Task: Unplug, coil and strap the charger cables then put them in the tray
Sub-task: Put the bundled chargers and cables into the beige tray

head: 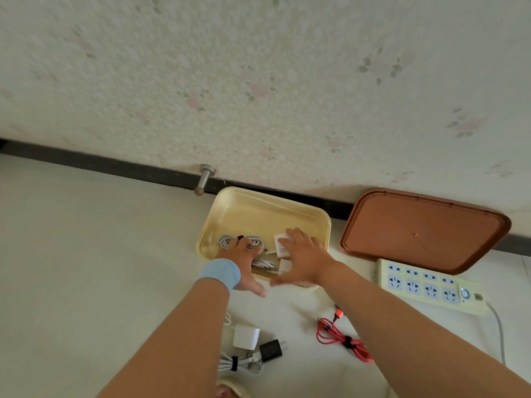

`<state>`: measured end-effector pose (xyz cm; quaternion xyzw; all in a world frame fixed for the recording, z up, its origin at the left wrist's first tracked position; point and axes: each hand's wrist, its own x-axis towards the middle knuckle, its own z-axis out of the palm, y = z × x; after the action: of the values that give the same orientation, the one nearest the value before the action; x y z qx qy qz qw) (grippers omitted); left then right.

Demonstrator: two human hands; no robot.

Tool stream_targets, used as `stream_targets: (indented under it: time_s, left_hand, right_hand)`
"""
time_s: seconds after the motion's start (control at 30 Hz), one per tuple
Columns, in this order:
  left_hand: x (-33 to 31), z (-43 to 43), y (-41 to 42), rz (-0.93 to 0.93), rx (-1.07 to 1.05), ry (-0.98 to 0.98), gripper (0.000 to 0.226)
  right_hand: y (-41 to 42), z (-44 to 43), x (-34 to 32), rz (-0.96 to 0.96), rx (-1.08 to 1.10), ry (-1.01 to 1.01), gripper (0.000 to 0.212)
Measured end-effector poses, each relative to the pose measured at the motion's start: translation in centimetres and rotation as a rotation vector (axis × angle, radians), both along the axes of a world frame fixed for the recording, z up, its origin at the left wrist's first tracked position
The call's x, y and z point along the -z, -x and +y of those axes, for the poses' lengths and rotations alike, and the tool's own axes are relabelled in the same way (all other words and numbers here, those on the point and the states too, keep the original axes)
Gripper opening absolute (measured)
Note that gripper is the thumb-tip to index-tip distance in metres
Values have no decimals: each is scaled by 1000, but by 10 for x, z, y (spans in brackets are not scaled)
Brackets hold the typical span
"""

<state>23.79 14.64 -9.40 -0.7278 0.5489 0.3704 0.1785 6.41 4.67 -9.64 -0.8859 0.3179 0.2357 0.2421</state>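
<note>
Reaching into the cream-yellow tray (260, 218), parked on the floor against the dark skirting board. Resting the left hand (240, 254), blue wristband at the wrist, on a coiled white cable (226, 241) bound with a black strap in the tray's near left part; fingers fairly straight, gripping nothing by the look of it. Spreading the right hand (302, 254) wide over the upper charger brick (280, 246) and lower charger brick (285, 268) in the near right part. Slightly blurred there, so cannot tell whether touching or just above. Note a second white coil (264, 264) between the two hands, just beside the bricks.

To finish this step well:
- Press the coils flat with straps uppermost.
- Nudge the bricks tight to the near wall, keeping the bare far half free.
- Avoid hooking a plug end over the rim when lifting away.

Then look to the floor nearer the body: a strapped red cable (342, 340), a white charger (246, 337) with a strapped grey-white cable (238, 366), and a black plug adapter (271, 350) just beside. Judging by the bare sockets on the power strip (428, 285), unplugging looks done.

Reading the print: "120" on the upper brick, the rest under the fingers. On the lower brick a "9" and perhaps a "0", too cut off to be sure. No brand legible anywhere.
</note>
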Motion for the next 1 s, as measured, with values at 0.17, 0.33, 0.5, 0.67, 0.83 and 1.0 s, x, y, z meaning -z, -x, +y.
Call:
stream_targets:
  time_s: [0.17, 0.33, 0.5, 0.67, 0.83, 1.0]
  left_hand:
    - [0, 0, 2, -21, -41, 146, 94]
    - [-3, -6, 9, -6, -36, 160, 96]
    - [-20, 6, 14, 8, -101, 374, 71]
    - [-41, 38, 20, 37, -271, 456, 8]
    - [-29, 81, 17, -16, -169, 18, 47]
    - [-10, 98, 18, -50, -53, -117, 70]
  right_hand:
    - [12, 1, 3, 86, -125, 102, 110]
    - [12, 1, 5, 120, -156, 171, 99]
    - [8, 22, -19, -22, -235, 248, 94]
    - [-8, 65, -44, -163, -307, 171, 25]
    - [-16, 115, -23, 138, -402, 54, 45]
    - [-15, 146, -2, 142, -342, 66, 61]
